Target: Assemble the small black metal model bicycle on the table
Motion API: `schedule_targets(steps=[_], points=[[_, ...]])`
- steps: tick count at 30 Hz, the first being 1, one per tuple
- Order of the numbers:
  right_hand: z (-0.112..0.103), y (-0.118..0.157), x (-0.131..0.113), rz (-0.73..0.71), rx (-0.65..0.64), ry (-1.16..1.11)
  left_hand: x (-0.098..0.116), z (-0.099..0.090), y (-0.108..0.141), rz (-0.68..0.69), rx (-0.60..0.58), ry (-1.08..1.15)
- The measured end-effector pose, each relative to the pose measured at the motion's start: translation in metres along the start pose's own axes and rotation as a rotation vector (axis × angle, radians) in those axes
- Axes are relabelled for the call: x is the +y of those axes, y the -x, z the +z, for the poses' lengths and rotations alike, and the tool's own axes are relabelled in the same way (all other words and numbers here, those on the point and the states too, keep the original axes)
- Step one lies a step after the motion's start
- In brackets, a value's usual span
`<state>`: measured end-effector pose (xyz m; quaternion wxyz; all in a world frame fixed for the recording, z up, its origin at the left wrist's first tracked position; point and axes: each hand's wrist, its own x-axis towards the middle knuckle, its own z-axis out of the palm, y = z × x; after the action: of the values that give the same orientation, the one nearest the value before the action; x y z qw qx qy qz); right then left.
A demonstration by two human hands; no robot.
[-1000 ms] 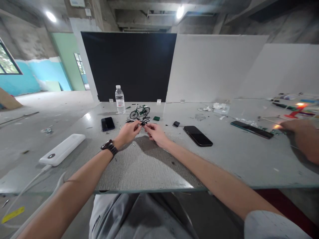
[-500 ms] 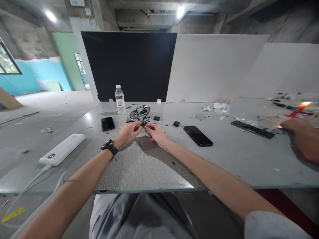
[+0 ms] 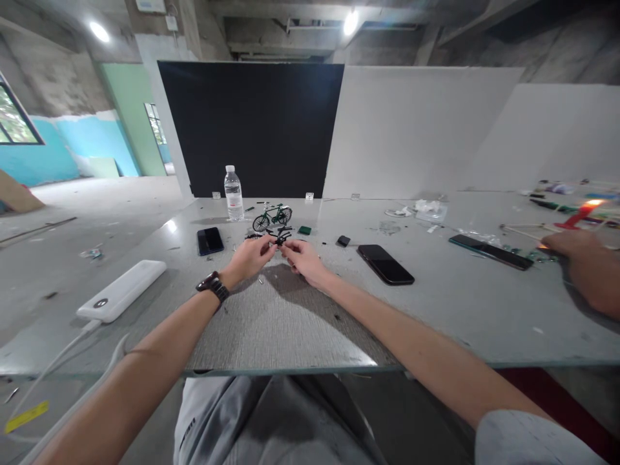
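While our forearms reach over the desk (image 3: 242, 329), our left grip (image 3: 248, 257) and right grip (image 3: 305, 259) meet near its middle, thumb and fingers of each pinched together on one small black part (image 3: 281, 239). The part sits at the fingertips, between the two grips, with thin dark prongs pointing away toward the far side; its finer shape is too small for us to make out. Just beyond it stands a green model bicycle (image 3: 272, 217), with a small green piece (image 3: 305, 230) to its right and a dark block (image 3: 343, 241) farther right. A dark watch (image 3: 213, 286) circles our left wrist.

Far left of the bicycle we see a capped bottle (image 3: 234, 197), upright, holding clear liquid. Nearer lies a dark phone (image 3: 210, 241), and at the near left a white power bank (image 3: 121, 292) with a cable (image 3: 61, 352) plugged in. Right of our grips lies a black phone (image 3: 386, 264). Farther right, white crumpled material (image 3: 428, 206) is in or on clear plastic; we cannot tell which. Past a third phone (image 3: 490, 251), another person's hand (image 3: 576, 258) is near a red object (image 3: 576, 217) with a flame-like glow.
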<state>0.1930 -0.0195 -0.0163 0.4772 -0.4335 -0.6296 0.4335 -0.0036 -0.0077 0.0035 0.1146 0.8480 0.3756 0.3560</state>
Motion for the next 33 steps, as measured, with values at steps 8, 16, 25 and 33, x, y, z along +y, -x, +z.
schedule_targets(steps=[8, 16, 25, 33], points=[[0.001, -0.002, 0.003, 0.006, 0.016, 0.009, -0.001, 0.001, 0.0, 0.007, 0.028, -0.029], [-0.008, -0.003, -0.005, -0.125, 0.01, 0.317, 0.0, 0.0, -0.001, -0.005, 0.042, -0.029], [-0.02, 0.003, -0.021, -0.256, -0.197, 1.198, -0.001, 0.001, 0.0, -0.027, 0.072, -0.024], [-0.019, 0.001, -0.019, -0.241, -0.242, 1.245, -0.003, 0.001, 0.0, -0.014, 0.059, -0.038]])
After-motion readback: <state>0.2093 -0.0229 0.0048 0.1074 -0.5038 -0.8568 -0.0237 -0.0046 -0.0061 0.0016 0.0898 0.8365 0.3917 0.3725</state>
